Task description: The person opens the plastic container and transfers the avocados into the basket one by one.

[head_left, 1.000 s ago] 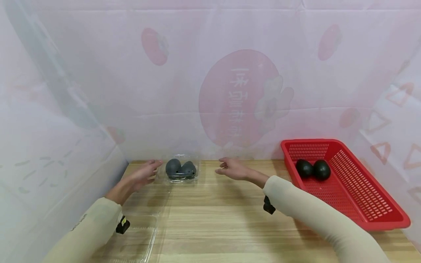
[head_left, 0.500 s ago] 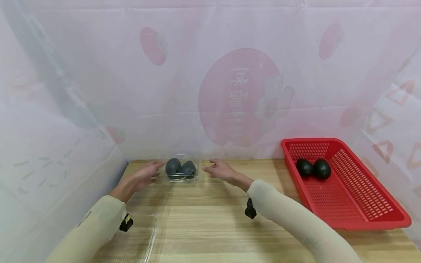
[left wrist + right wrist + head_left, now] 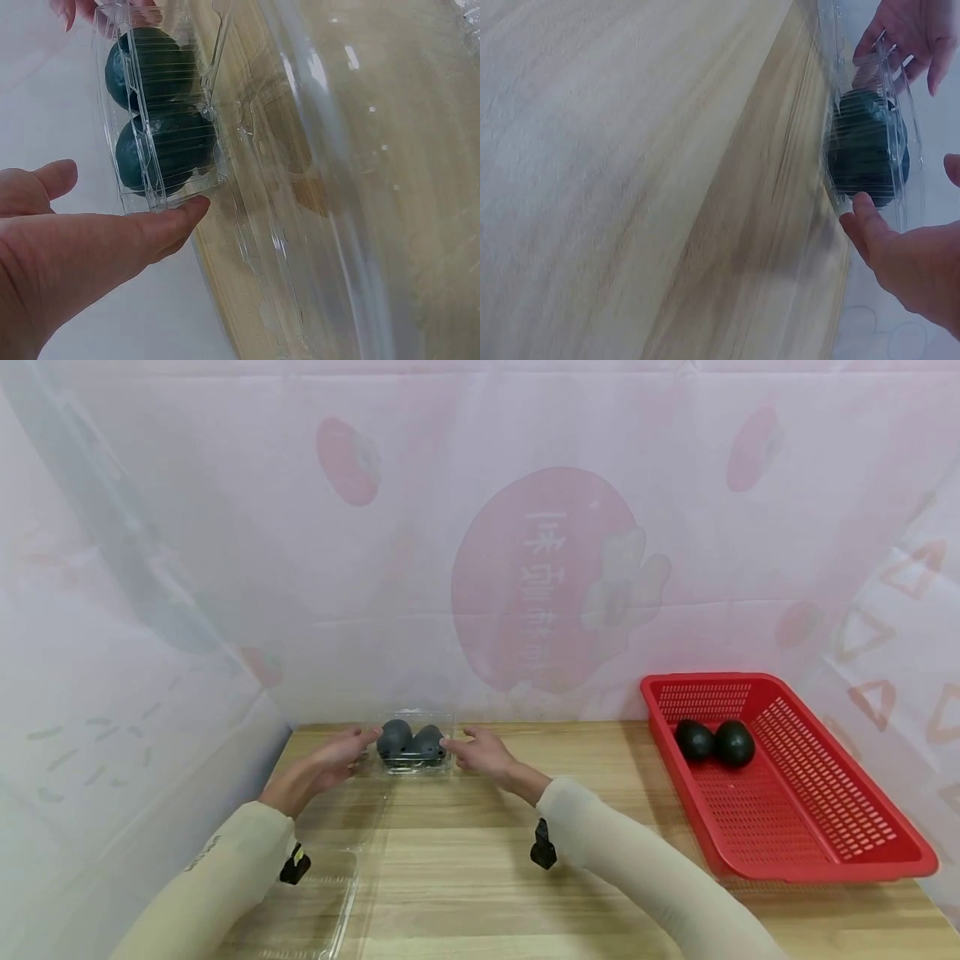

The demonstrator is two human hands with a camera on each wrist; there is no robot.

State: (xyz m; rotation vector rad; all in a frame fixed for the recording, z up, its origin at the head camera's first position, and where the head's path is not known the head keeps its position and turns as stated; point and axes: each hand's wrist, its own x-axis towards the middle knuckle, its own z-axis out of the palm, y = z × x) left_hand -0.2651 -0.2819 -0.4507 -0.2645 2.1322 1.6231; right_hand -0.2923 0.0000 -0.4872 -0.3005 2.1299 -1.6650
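A clear plastic clamshell box with two dark green avocados inside sits at the back of the wooden table. My left hand is at the box's left end; in the left wrist view its straight fingers touch the end wall, thumb raised apart. On the opposite end, my right hand has its fingers extended against the box. In the right wrist view its fingertips meet the lower edge. Neither hand curls round the box.
A red plastic basket with two more avocados stands on the right. Clear plastic containers lie at the front left, partly under my left arm. A printed curtain hangs behind the table.
My right hand has moved left across the table to the box's right end. The left hand has shifted slightly right, to the box's left end. The avocados in the basket stay put.
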